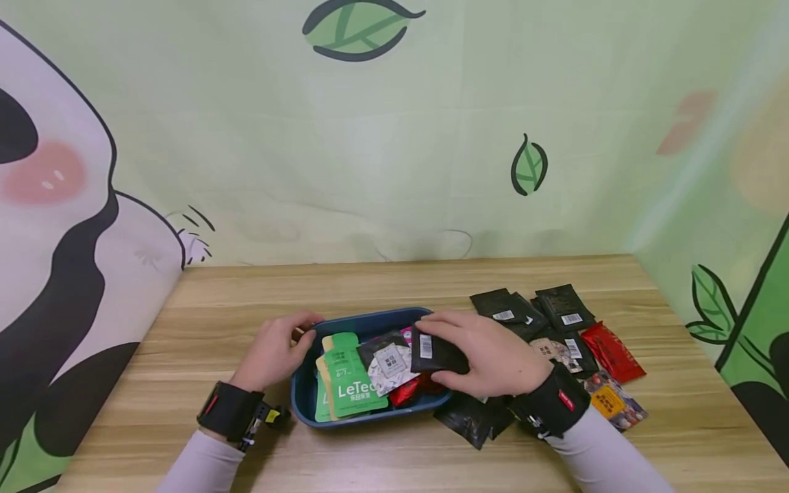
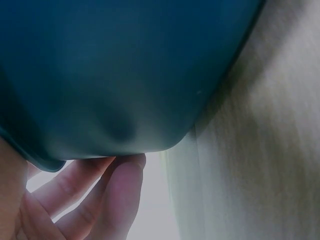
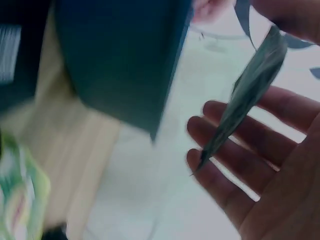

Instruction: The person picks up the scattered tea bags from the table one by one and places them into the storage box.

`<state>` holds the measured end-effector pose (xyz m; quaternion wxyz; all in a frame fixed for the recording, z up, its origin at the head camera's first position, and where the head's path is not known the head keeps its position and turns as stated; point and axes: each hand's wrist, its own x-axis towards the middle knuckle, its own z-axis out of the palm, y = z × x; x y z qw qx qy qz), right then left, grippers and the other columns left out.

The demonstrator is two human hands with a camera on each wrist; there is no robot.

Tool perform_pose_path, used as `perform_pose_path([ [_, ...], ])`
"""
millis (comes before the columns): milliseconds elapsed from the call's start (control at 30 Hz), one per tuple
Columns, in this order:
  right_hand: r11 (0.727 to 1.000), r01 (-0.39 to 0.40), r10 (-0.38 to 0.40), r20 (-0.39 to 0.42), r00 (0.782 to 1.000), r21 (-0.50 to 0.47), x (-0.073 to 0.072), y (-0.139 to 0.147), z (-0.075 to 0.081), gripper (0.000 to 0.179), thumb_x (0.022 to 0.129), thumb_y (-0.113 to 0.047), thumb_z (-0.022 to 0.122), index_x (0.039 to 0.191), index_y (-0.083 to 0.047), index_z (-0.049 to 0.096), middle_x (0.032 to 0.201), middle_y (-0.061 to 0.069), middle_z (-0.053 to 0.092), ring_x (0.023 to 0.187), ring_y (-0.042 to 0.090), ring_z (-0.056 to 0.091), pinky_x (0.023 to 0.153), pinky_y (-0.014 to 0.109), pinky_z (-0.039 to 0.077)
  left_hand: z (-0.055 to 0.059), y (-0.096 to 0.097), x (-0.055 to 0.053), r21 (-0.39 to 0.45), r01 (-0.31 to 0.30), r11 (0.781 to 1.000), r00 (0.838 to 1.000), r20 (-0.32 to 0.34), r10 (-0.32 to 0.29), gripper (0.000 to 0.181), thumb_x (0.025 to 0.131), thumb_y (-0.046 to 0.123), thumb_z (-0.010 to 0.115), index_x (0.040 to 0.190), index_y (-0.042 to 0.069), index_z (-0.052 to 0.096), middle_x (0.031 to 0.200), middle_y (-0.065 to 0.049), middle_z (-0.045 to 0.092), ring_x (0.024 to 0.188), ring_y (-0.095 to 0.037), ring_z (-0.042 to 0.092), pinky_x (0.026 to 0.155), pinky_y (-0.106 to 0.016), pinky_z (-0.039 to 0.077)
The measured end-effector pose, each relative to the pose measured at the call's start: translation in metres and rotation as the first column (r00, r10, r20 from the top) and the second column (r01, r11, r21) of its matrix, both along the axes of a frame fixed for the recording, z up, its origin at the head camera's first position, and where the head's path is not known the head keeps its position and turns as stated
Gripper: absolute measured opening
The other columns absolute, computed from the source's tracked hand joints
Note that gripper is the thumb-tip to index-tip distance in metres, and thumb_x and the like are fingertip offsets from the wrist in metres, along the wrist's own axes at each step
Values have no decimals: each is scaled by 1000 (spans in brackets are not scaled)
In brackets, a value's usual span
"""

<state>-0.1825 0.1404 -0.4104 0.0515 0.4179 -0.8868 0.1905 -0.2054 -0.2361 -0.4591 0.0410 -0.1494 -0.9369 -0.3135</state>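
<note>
Head cam: left hand (image 1: 271,352) has its fingers bent, gripping the left end of the blue bin (image 1: 387,415), while the right hand (image 1: 493,349) pinches a black packet (image 1: 439,352) over the bin's right end. Green packets (image 1: 356,380) sit inside the bin, and a red packet (image 1: 615,352) lies right of it. Left wrist: fingertips touching the bin's wall. Right wrist: fingers partly spread, packet edge-on between thumb and fingers, bin near.
</note>
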Motion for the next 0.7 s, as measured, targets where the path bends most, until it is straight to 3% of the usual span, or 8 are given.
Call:
perform_pose_path([
  [167, 994, -108, 108, -23, 994, 9, 6, -17, -13, 70, 88, -52, 63, 148, -17, 50, 148, -1, 47, 126, 11, 49, 101, 32, 43, 1, 0, 0, -1, 2, 1000, 1000, -8, -2, 25, 96, 19, 59, 118, 16, 70, 101, -1, 69, 84, -14, 63, 68, -29, 51],
  [267, 990, -130, 132, -49, 990, 45, 7, -23, -18, 69, 89, -51, 62, 148, -18, 50, 150, 0, 46, 132, 14, 46, 105, 34, 40, 0, 0, 0, -1, 4, 1000, 1000, -13, -4, 25, 96, 19, 59, 118, 16, 70, 101, 0, 69, 85, -14, 63, 69, -29, 51],
  [700, 989, -125, 127, -17, 992, 79, 10, -28, -25, 70, 91, -56, 56, 152, -22, 46, 153, -1, 44, 140, 13, 37, 110, 37, 35, -3, 0, -1, -1, 10, 1000, 1000, -21, -10, 24, 96, 19, 59, 117, 18, 70, 98, 1, 69, 83, -12, 62, 66, -29, 50],
])
